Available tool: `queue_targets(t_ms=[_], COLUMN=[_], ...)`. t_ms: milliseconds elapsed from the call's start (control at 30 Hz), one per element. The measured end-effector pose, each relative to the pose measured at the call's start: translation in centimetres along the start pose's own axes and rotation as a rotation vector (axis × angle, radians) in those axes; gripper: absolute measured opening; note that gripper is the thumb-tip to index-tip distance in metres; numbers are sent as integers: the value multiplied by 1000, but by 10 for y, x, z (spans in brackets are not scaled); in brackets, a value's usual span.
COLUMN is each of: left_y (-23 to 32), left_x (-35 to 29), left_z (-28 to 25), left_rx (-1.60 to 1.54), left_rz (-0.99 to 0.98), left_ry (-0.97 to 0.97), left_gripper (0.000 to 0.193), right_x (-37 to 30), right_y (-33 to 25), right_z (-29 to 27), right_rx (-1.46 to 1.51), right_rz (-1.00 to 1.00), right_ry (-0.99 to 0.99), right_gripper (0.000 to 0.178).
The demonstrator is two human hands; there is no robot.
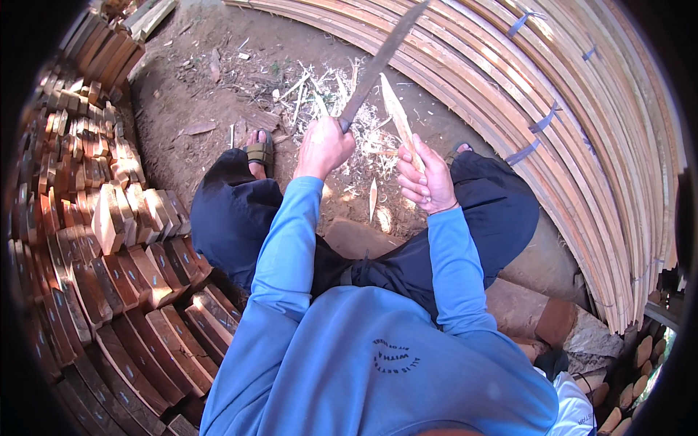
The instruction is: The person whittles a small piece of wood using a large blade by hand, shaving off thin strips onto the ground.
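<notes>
Dirt floor, upper centre, bears shavings; left hand grips long knife, right hand grips pale stick mid-frame.

Printed in dark capitals, ringed around a middle line, on the blue shirt. Lettered faintly too on the white bag-like thing, lower right. Marked in blue, illegibly, on stacked wooden blocks.
</notes>
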State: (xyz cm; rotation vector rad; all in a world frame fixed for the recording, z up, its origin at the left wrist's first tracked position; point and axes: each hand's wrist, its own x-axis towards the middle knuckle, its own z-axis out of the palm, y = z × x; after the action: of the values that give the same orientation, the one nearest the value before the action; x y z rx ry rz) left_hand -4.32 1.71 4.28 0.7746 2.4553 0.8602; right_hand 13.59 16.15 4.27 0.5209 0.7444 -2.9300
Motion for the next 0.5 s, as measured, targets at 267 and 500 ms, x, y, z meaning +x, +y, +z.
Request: queue_targets(t_ms=[267, 500], left_y=[11, 9], left_x=[-18, -41], left_z=[-19, -15], left_rx=[43, 207], left_rz=[-116, 84], left_ry=[49, -73], left_gripper=[33, 27], right_x=[-4, 10], right_y=[-10, 0], right_z=[6, 4], right_rx=[-188, -617], right_rz=[-171, -318], right_ry=[160, 370], right_gripper=[38, 27])
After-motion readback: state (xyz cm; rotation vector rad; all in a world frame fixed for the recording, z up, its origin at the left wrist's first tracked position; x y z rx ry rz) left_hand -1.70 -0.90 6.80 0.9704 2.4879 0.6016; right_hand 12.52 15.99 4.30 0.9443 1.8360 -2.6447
